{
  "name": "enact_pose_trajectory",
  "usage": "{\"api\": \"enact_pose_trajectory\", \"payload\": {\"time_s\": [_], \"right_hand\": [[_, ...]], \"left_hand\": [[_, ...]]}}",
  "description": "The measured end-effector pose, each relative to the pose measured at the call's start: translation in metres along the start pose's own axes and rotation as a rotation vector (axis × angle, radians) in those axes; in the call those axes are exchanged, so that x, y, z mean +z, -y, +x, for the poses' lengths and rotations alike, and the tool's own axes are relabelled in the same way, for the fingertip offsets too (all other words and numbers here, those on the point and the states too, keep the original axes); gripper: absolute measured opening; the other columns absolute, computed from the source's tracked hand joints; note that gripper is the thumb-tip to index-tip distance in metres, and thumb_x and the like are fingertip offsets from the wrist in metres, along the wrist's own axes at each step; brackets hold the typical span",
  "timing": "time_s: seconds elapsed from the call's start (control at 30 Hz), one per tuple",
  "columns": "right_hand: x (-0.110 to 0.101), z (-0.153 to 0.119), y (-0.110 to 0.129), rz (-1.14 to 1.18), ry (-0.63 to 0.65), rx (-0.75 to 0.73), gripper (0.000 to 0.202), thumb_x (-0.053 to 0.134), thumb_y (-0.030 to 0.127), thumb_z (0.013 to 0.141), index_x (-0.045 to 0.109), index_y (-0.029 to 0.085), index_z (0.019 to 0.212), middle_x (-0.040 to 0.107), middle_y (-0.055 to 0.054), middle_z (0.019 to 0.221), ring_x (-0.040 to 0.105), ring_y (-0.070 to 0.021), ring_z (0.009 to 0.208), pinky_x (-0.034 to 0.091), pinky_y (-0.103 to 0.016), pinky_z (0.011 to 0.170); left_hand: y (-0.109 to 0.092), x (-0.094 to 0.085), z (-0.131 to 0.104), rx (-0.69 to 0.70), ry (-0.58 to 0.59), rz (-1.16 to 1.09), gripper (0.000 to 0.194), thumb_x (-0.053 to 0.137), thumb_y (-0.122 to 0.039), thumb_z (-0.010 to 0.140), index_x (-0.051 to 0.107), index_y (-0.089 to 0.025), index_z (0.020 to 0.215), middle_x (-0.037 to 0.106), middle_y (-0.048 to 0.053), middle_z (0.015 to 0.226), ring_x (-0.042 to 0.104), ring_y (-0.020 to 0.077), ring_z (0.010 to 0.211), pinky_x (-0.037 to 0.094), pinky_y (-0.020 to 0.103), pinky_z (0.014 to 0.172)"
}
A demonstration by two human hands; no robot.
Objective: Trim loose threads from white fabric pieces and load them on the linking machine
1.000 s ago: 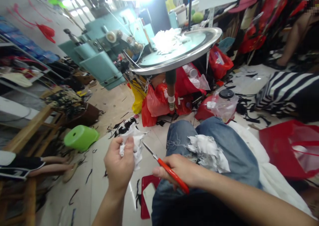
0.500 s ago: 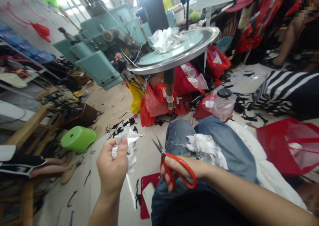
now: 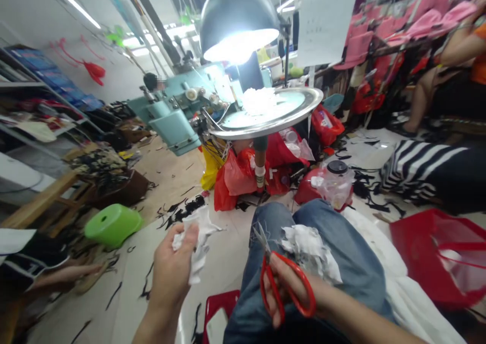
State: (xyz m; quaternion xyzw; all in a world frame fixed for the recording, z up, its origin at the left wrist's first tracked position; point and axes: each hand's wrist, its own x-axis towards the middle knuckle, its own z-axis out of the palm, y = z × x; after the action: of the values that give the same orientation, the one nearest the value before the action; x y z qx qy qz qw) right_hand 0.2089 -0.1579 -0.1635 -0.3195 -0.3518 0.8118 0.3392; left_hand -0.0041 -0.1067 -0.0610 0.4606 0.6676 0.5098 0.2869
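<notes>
My left hand (image 3: 175, 263) is closed on a bunch of white fabric pieces (image 3: 201, 232), thumb pressed on top, their loose edges hanging to the right. My right hand (image 3: 283, 288) grips scissors (image 3: 290, 270) with red handles, its fingers through the loops. The scissors' blades point up and to the left, slightly parted, with no cloth between them. More white fabric pieces (image 3: 311, 248) lie heaped on my jeans (image 3: 353, 263), just beyond the right hand. Some loose threads rest on the left knee.
Ahead stands a teal sewing machine (image 3: 174, 126) with a round table (image 3: 304, 106) bearing white cloth under a bright lamp (image 3: 239, 25). Red bags (image 3: 239, 172) sit beneath it. A green stool (image 3: 114, 225) is at left, a red basket (image 3: 425, 253) at right. Another person (image 3: 459, 55) sits far right.
My view has tilted up, bringing the lamp into sight. The scissors have moved right and down, away from the cloth in my left hand, which keeps its hold.
</notes>
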Motion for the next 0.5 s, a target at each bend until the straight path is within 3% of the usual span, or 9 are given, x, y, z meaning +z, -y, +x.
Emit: {"api": "enact_pose_trajectory", "payload": {"time_s": [0.1, 0.2, 0.27, 0.3, 0.37, 0.43, 0.5], "right_hand": [[0.003, -0.021, 0.006, -0.103, 0.183, -0.104, 0.065, 0.044, 0.083, 0.078, 0.058, 0.020, 0.087, 0.064, -0.002, 0.062, 0.064, -0.0162, 0.059, 0.049, -0.027, 0.062], [0.012, -0.022, 0.016, -0.063, 0.391, -0.044, 0.077, 0.032, 0.088, 0.077, 0.063, 0.018, 0.088, 0.065, -0.004, 0.064, 0.063, -0.0159, 0.061, 0.049, -0.027, 0.066], [0.017, -0.013, 0.020, 0.064, 0.409, 0.001, 0.085, 0.028, 0.093, 0.073, 0.063, 0.016, 0.083, 0.064, -0.005, 0.060, 0.062, -0.0162, 0.056, 0.050, -0.028, 0.062], [0.018, -0.006, 0.022, 0.133, 0.343, 0.013, 0.085, 0.028, 0.094, 0.071, 0.061, 0.016, 0.079, 0.061, -0.003, 0.053, 0.060, -0.0159, 0.050, 0.049, -0.027, 0.057], [0.019, 0.005, 0.021, 0.247, 0.094, 0.014, 0.077, 0.032, 0.091, 0.074, 0.056, 0.018, 0.072, 0.050, 0.002, 0.041, 0.051, -0.0129, 0.037, 0.044, -0.024, 0.046], [0.018, 0.012, 0.016, 0.278, -0.157, -0.006, 0.071, 0.034, 0.087, 0.078, 0.052, 0.019, 0.066, 0.041, 0.006, 0.034, 0.041, -0.0103, 0.029, 0.037, -0.022, 0.038], [0.015, 0.014, 0.010, 0.212, -0.241, -0.062, 0.070, 0.035, 0.085, 0.080, 0.053, 0.018, 0.066, 0.047, 0.002, 0.038, 0.046, -0.0121, 0.031, 0.040, -0.023, 0.038]], "left_hand": [[0.005, 0.010, 0.007, -0.085, 0.067, -0.128, 0.048, 0.079, -0.056, 0.066, 0.058, -0.019, 0.090, 0.056, -0.005, 0.057, 0.049, 0.0107, 0.043, 0.037, 0.018, 0.038], [0.000, 0.024, 0.004, -0.057, 0.140, -0.182, 0.046, 0.078, -0.055, 0.068, 0.059, -0.019, 0.091, 0.060, -0.004, 0.060, 0.054, 0.0120, 0.047, 0.041, 0.018, 0.042], [-0.007, 0.027, -0.003, -0.025, 0.172, -0.171, 0.044, 0.077, -0.054, 0.069, 0.060, -0.019, 0.090, 0.061, -0.003, 0.061, 0.054, 0.0114, 0.048, 0.042, 0.018, 0.043], [-0.011, 0.026, -0.006, -0.019, 0.191, -0.158, 0.043, 0.076, -0.055, 0.070, 0.060, -0.019, 0.089, 0.061, -0.004, 0.060, 0.053, 0.0112, 0.047, 0.041, 0.018, 0.043], [-0.018, 0.018, -0.009, 0.012, 0.193, -0.082, 0.041, 0.072, -0.057, 0.073, 0.059, -0.020, 0.086, 0.058, -0.004, 0.058, 0.050, 0.0112, 0.044, 0.039, 0.019, 0.041], [-0.021, 0.005, -0.007, 0.145, 0.068, 0.109, 0.037, 0.068, -0.056, 0.076, 0.061, -0.021, 0.084, 0.056, -0.004, 0.055, 0.048, 0.0117, 0.044, 0.037, 0.019, 0.042], [-0.020, -0.008, -0.002, 0.301, -0.098, 0.340, 0.031, 0.066, -0.051, 0.075, 0.065, -0.021, 0.081, 0.056, -0.003, 0.053, 0.049, 0.0129, 0.045, 0.036, 0.020, 0.043]]}}
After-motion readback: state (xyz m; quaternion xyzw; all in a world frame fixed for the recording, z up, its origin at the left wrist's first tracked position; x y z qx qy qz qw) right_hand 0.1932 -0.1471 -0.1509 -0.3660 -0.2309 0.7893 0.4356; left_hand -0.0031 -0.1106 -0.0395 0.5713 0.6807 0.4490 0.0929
